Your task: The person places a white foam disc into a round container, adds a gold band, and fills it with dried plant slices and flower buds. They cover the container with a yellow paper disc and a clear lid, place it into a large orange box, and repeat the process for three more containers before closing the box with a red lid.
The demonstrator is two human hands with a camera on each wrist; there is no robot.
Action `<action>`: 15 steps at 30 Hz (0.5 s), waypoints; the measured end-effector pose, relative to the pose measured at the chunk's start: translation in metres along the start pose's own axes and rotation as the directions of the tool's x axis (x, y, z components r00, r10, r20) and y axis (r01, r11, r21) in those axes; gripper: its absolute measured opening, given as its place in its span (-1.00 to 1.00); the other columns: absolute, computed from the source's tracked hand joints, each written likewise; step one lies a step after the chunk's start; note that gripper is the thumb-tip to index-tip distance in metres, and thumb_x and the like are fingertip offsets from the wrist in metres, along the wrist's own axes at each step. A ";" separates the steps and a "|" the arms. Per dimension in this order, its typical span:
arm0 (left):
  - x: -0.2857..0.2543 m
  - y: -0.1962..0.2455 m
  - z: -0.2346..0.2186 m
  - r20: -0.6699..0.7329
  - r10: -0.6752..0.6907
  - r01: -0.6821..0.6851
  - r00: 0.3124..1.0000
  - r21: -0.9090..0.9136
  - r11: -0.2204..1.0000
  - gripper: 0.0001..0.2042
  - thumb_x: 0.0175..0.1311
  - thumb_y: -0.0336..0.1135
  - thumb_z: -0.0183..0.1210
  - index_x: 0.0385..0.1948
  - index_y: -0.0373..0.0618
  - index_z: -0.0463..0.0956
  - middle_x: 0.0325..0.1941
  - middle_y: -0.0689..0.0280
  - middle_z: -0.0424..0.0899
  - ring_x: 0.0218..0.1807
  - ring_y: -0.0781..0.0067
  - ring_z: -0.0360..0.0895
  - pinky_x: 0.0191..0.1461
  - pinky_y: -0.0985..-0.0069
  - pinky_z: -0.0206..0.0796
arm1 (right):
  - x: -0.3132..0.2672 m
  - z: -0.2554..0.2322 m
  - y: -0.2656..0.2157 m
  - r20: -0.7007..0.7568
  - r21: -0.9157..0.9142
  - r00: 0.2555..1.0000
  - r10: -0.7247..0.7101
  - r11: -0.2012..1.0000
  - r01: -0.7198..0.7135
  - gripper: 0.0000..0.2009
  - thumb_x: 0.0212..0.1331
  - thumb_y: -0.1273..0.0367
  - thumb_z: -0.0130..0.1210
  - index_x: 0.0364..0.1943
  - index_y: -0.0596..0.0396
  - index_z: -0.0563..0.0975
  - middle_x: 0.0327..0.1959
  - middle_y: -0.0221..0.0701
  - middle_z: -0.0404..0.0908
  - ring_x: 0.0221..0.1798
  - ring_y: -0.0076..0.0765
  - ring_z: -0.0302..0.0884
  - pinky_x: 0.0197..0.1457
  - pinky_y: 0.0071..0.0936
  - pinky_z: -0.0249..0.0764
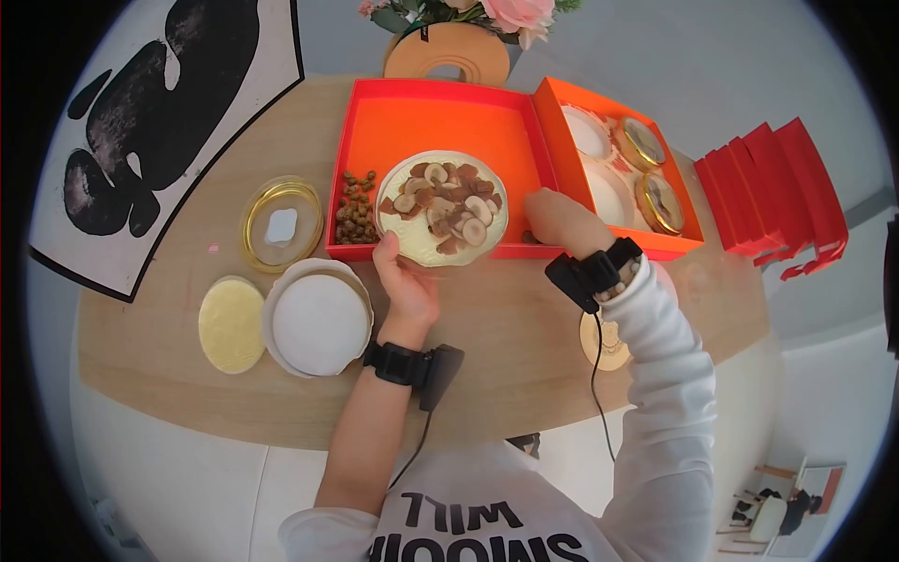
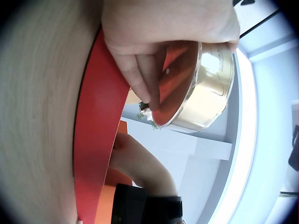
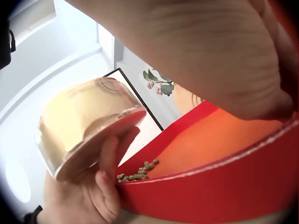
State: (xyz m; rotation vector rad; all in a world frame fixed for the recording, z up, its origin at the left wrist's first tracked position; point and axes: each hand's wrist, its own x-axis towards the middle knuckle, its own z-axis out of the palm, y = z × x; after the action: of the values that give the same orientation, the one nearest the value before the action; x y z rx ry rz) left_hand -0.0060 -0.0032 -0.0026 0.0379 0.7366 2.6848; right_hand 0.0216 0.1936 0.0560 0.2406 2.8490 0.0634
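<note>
My left hand (image 1: 407, 281) holds a round gold tin (image 2: 212, 88) up over the front of a red box lid or tray (image 1: 440, 103). The thumb lies at the tin's side and the fingers reach beneath its shiny base. Inside the tin, thin pale slices with brown edges (image 1: 473, 229) lie on a cream-coloured surface. My right hand (image 1: 562, 223) reaches down into the tray's front right corner, with a small brown piece (image 1: 529, 237) by its fingers. Its fingertips are hidden, and I cannot tell whether they pinch anything. Small brownish-green pellets (image 1: 356, 211) are heaped in the tray's left front corner.
To the right, an orange box (image 1: 552, 94) holds gold-rimmed jars (image 1: 660, 204) and white round recesses. Left stand a clear gold-rimmed lid (image 1: 248, 229), a white-filled round container (image 1: 323, 323) and a yellow disc (image 1: 231, 323). Red folded boxes (image 1: 758, 187) and flowers (image 1: 515, 14) stand farther off.
</note>
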 end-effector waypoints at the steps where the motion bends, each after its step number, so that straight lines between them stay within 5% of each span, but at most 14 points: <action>1: -0.001 0.001 0.002 0.004 -0.001 0.001 1.000 0.000 1.000 -0.41 0.10 0.07 -0.11 0.12 -0.10 0.16 0.16 0.28 0.28 0.18 0.37 0.21 0.21 0.39 0.02 | -0.002 -0.002 -0.001 -0.003 0.014 1.000 -0.004 1.000 0.004 -0.83 -0.12 0.41 0.10 -0.40 0.18 0.50 -0.35 -0.16 0.52 -0.26 -0.05 0.50 -0.27 -0.26 0.45; 4: -0.001 0.001 0.003 -0.003 -0.010 0.010 1.000 -0.009 1.000 -0.42 0.10 0.07 -0.11 0.12 -0.10 0.16 0.16 0.28 0.27 0.18 0.37 0.21 0.21 0.39 0.03 | -0.004 -0.020 -0.007 0.224 0.015 0.974 0.032 0.999 -0.037 -0.86 -0.07 0.45 0.02 -0.40 0.19 0.50 -0.33 -0.14 0.52 -0.23 -0.04 0.49 -0.24 -0.26 0.45; 7: -0.002 0.001 0.004 -0.018 -0.011 0.011 1.000 -0.002 1.000 -0.42 0.10 0.07 -0.11 0.12 -0.10 0.16 0.16 0.28 0.27 0.18 0.37 0.21 0.21 0.39 0.03 | 0.001 -0.020 -0.008 0.115 0.118 0.988 -0.103 0.989 0.089 -0.83 -0.04 0.51 -0.08 -0.36 0.19 0.52 -0.29 -0.13 0.53 -0.22 -0.06 0.49 -0.18 -0.31 0.43; 10: -0.002 0.002 0.005 -0.015 -0.009 0.009 1.000 0.006 1.000 -0.41 0.10 0.07 -0.11 0.12 -0.10 0.16 0.16 0.28 0.27 0.18 0.37 0.21 0.21 0.39 0.03 | 0.010 0.003 -0.008 -0.022 0.506 0.937 -0.349 0.804 0.312 -0.73 -0.07 0.57 -0.14 -0.25 0.18 0.52 -0.24 -0.11 0.52 -0.19 -0.09 0.49 -0.11 -0.37 0.40; 15: -0.002 0.001 0.004 -0.005 0.006 -0.006 1.000 0.006 1.000 -0.41 0.10 0.07 -0.11 0.12 -0.11 0.16 0.17 0.27 0.27 0.19 0.37 0.20 0.22 0.39 0.01 | 0.005 0.006 -0.008 0.104 0.647 0.943 -0.316 0.742 0.177 -0.66 -0.08 0.57 -0.22 -0.18 0.18 0.49 -0.21 -0.09 0.51 -0.11 -0.13 0.45 -0.07 -0.39 0.35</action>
State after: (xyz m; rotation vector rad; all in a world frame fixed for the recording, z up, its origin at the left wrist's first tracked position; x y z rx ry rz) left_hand -0.0039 -0.0028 0.0013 0.0353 0.7465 2.6891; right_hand 0.0174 0.1869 0.0483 -0.0137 2.5566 -0.9353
